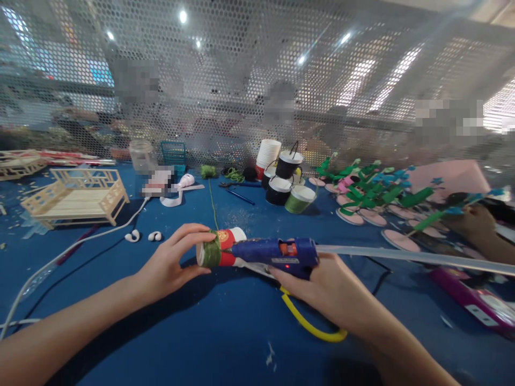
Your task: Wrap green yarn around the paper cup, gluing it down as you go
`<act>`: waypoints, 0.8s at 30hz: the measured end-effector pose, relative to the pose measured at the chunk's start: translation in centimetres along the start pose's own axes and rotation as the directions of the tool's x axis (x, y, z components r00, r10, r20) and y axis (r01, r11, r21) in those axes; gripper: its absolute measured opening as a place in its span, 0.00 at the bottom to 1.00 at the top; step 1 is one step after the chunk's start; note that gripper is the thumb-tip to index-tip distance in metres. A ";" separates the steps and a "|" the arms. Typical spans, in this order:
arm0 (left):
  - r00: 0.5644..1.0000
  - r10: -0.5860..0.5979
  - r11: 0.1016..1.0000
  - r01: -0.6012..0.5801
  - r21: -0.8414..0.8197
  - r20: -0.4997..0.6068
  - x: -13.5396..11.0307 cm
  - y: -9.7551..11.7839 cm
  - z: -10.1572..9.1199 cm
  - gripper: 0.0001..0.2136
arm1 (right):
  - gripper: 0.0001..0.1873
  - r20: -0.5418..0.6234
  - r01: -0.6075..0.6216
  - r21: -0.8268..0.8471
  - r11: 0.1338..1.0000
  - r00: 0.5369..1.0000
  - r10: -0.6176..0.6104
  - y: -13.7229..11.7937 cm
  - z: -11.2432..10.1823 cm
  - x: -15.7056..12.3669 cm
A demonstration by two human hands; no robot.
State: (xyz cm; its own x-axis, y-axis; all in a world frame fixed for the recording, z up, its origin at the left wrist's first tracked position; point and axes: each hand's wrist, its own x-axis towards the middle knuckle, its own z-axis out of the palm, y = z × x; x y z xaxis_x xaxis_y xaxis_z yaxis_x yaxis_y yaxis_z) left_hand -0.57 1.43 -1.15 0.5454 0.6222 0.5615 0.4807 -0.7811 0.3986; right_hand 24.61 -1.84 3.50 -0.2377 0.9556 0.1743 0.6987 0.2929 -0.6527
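Head view | left hand fingers grasp a red paper cup lying sideways, mid-surface toward the near edge, green yarn wound round the end nearest that hand | right hand fingers clenched on a blue glue gun, nozzle at the cup beside the yarn | likely best: thin glue line, cup held steady, fingertips clear of the nozzle

Left hand and right hand bare, forearms apparently unsleeved.
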 end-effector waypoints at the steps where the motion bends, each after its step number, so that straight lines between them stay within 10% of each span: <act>1: 1.000 -0.007 1.000 0.007 -0.008 -0.001 0.0 0.0 0.0 0.19 | 0.08 0.000 0.004 -0.003 1.000 1.000 -0.004 0.0 0.0 0.0; 24: 0.963 0.262 0.945 -0.269 0.188 0.062 -0.2 0.6 0.3 0.13 | 0.09 -0.049 -0.042 0.018 0.999 0.998 0.043 0.0 0.1 0.7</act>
State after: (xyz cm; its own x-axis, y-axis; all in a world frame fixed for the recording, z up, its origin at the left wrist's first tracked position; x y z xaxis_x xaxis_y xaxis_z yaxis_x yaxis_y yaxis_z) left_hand -0.18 0.85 -1.24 0.6934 0.3981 0.6005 0.4366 -0.8952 0.0894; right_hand 24.44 -1.17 3.55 -0.1743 0.9676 0.1825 0.6958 0.2521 -0.6725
